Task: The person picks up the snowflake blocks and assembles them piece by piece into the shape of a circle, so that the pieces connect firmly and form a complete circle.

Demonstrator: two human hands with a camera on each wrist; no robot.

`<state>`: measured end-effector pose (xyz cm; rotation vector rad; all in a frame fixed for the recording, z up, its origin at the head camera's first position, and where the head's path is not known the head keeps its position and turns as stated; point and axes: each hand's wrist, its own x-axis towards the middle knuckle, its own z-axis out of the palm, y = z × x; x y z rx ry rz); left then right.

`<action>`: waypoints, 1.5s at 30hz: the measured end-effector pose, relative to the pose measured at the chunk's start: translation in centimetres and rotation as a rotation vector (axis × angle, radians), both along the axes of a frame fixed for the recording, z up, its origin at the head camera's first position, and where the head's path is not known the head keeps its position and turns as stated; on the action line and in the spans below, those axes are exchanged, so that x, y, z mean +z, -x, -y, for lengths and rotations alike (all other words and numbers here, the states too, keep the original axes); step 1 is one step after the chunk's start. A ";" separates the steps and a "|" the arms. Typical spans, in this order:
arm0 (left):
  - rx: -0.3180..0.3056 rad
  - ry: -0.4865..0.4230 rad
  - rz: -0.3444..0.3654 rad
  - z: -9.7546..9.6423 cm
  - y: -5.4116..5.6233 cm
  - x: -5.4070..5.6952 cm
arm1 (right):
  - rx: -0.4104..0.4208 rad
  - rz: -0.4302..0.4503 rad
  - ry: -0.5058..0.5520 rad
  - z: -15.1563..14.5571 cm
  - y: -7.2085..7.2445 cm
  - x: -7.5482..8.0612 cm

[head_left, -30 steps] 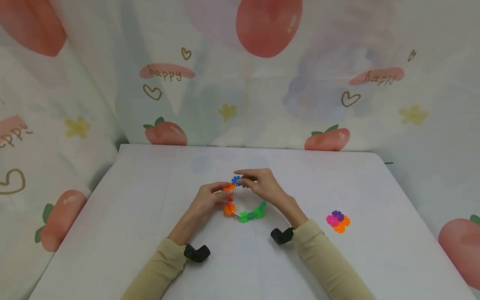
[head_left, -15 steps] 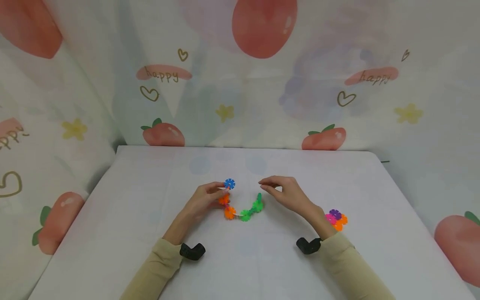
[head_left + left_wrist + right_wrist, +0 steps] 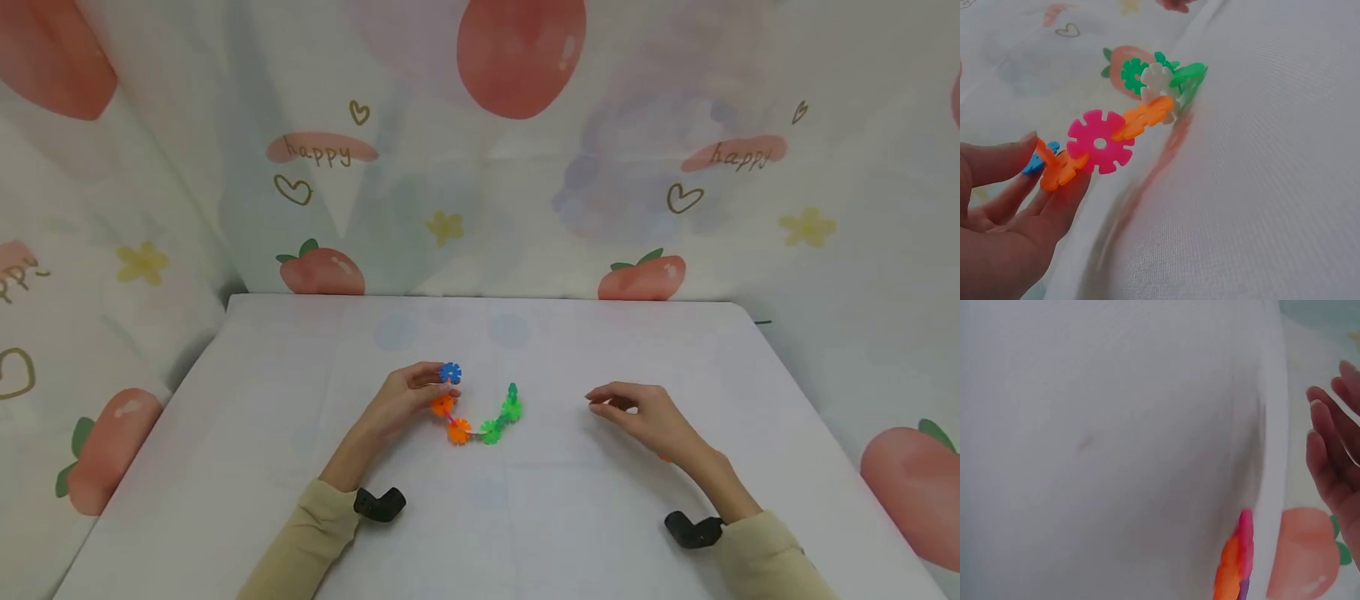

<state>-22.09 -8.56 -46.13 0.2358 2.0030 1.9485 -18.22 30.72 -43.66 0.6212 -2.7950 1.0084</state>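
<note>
A curved chain of plastic snowflake pieces (image 3: pixel 480 421) lies on the white table (image 3: pixel 300 392); it runs blue, orange, pink, orange, white, green. My left hand (image 3: pixel 438 385) pinches its blue and orange end between thumb and fingers. In the left wrist view the chain (image 3: pixel 1099 145) stretches away from my left hand (image 3: pixel 1041 165) with its far green end low over the table. My right hand (image 3: pixel 611 406) hovers to the right, holds nothing, fingers loosely bent. It covers a small pile of loose pieces (image 3: pixel 1235 565), pink, orange and purple, which lie under my right hand (image 3: pixel 1329 456).
A printed cloth (image 3: pixel 480 167) with peaches and hearts hangs behind and beside the table. The table's rounded back edge (image 3: pixel 487 298) runs across the middle of the head view. A black wrist camera (image 3: pixel 378 504) sits on each forearm.
My right hand has let go of the blue end of the chain and moved right and nearer, over the loose pile. My left hand still holds the chain, which has sunk a little.
</note>
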 end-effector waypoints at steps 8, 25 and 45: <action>0.041 -0.063 0.061 -0.1 0.0 -0.1 | -0.135 0.118 -0.082 -5.0 -2.2 0.6; 0.111 -0.057 0.132 0.5 0.3 0.1 | -0.137 0.134 -0.207 -6.7 -2.5 -0.5; 0.123 -0.124 0.157 0.4 0.3 -0.1 | -0.026 0.091 -0.058 -1.2 0.3 0.4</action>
